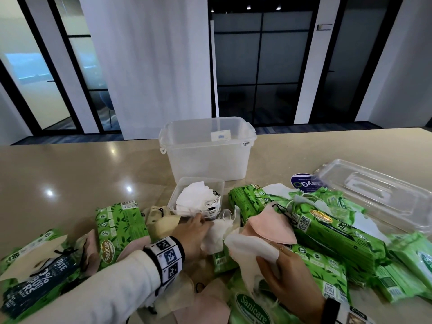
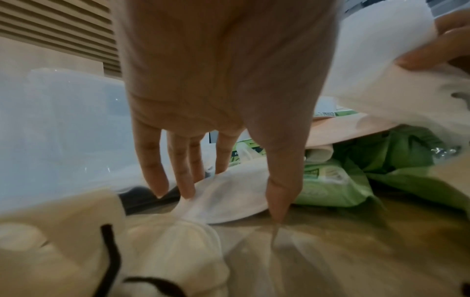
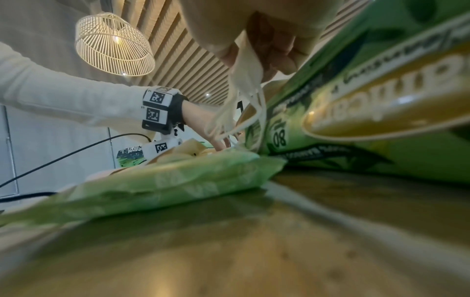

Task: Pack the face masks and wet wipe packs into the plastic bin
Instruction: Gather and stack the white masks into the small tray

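From my head view the room reads evenly lit, with ceiling lights glaring off the glossy table [image 1: 70,183] — edges bow wide. Both wrist views are soft and smeared; a lit wicker lamp [image 3: 114,44] glows overhead — the foreground is badly blurred.

Head view looks forward and down from above the desk [image 1: 70,174], taking in both hands and the whole pile. Left wrist view sits close behind the left hand [image 2: 216,80], facing along its fingers. Right wrist view lies low near the desk, tilted upward. All three share the left hand.
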`<action>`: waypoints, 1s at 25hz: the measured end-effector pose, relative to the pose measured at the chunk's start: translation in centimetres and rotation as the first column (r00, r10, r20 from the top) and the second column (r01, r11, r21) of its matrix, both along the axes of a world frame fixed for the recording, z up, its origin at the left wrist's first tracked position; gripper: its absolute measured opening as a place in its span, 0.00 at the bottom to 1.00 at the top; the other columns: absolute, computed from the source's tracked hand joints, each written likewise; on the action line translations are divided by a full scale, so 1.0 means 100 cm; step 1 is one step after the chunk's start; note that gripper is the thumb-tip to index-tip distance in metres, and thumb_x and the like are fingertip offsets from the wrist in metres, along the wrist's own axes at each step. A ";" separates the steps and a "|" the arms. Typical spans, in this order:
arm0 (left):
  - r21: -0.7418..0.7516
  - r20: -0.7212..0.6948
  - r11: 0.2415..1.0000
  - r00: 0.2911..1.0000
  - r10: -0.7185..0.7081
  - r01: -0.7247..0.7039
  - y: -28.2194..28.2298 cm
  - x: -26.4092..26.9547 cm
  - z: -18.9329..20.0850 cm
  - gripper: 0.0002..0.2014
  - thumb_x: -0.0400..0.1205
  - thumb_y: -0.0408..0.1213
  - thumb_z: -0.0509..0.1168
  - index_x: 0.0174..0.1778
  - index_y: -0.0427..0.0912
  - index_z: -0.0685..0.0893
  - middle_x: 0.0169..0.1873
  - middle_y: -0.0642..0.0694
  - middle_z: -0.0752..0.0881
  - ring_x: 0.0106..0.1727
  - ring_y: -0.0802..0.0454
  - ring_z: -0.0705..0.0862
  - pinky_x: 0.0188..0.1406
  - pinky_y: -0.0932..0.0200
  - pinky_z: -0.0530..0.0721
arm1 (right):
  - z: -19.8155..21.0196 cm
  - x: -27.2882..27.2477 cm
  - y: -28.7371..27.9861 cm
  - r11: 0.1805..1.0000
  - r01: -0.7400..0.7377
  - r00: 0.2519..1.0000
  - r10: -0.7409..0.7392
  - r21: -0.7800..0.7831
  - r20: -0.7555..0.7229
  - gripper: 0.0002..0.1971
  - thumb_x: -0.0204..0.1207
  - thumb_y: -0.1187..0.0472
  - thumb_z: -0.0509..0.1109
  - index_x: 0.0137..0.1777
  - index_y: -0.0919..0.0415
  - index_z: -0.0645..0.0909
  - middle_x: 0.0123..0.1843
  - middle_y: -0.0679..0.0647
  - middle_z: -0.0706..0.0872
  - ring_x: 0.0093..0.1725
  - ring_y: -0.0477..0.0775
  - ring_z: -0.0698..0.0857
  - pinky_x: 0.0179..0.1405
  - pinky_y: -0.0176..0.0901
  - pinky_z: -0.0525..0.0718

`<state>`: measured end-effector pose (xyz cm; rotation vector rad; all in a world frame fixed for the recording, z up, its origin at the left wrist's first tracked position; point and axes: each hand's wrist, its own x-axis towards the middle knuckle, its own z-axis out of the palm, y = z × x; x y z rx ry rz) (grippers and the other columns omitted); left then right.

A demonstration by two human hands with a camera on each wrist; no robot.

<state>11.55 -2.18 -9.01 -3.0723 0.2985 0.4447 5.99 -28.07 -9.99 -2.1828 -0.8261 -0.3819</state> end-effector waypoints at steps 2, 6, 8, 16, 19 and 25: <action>0.021 -0.024 1.000 1.000 -0.008 0.008 -0.004 0.005 0.001 0.43 0.73 0.48 0.74 0.81 0.49 0.59 0.77 0.41 0.58 0.77 0.40 0.67 0.70 0.42 0.75 | -0.003 0.005 -0.002 0.997 0.035 0.999 -0.033 0.070 -0.020 0.18 0.80 0.51 0.63 0.68 0.38 0.76 0.55 0.31 0.84 0.49 0.36 0.83 0.46 0.33 0.82; 0.076 0.026 0.995 0.998 -0.061 0.059 -0.006 0.006 -0.004 0.39 0.76 0.50 0.70 0.81 0.47 0.60 0.78 0.43 0.60 0.76 0.42 0.65 0.70 0.42 0.74 | -0.019 0.005 -0.007 0.988 0.094 0.995 -0.091 0.123 -0.028 0.14 0.80 0.47 0.63 0.63 0.44 0.81 0.52 0.41 0.87 0.46 0.41 0.85 0.42 0.40 0.84; 0.060 0.027 0.996 0.998 -0.063 0.062 -0.002 0.005 -0.005 0.38 0.78 0.51 0.68 0.81 0.47 0.60 0.80 0.44 0.59 0.78 0.43 0.63 0.72 0.42 0.72 | -0.023 0.003 -0.007 0.994 0.062 0.998 -0.062 0.088 -0.001 0.15 0.80 0.44 0.62 0.61 0.46 0.82 0.51 0.41 0.87 0.44 0.44 0.85 0.38 0.44 0.85; 0.040 0.098 0.998 0.994 -0.046 0.043 0.003 0.004 -0.002 0.38 0.75 0.58 0.68 0.79 0.50 0.65 0.75 0.46 0.67 0.75 0.46 0.69 0.69 0.46 0.75 | -0.001 0.021 -0.021 0.999 0.017 1.000 -0.018 -0.029 -0.024 0.18 0.82 0.41 0.56 0.55 0.50 0.82 0.44 0.43 0.84 0.39 0.45 0.82 0.34 0.48 0.82; -0.010 0.164 1.000 0.986 -0.010 0.012 0.004 0.003 0.000 0.28 0.78 0.49 0.67 0.75 0.50 0.72 0.72 0.50 0.71 0.70 0.48 0.75 0.62 0.51 0.78 | 0.011 0.022 -0.029 0.966 0.028 0.988 0.012 -0.258 0.152 0.08 0.80 0.50 0.61 0.49 0.50 0.79 0.39 0.44 0.81 0.34 0.48 0.79 0.27 0.42 0.79; -0.134 0.194 0.991 0.981 0.032 -0.006 0.021 0.005 0.006 0.14 0.83 0.40 0.60 0.63 0.51 0.84 0.61 0.50 0.84 0.62 0.47 0.83 0.57 0.51 0.82 | 0.017 0.019 -0.040 0.806 0.095 0.944 0.113 -0.585 0.309 0.06 0.69 0.54 0.64 0.44 0.51 0.78 0.39 0.46 0.81 0.37 0.49 0.81 0.32 0.38 0.81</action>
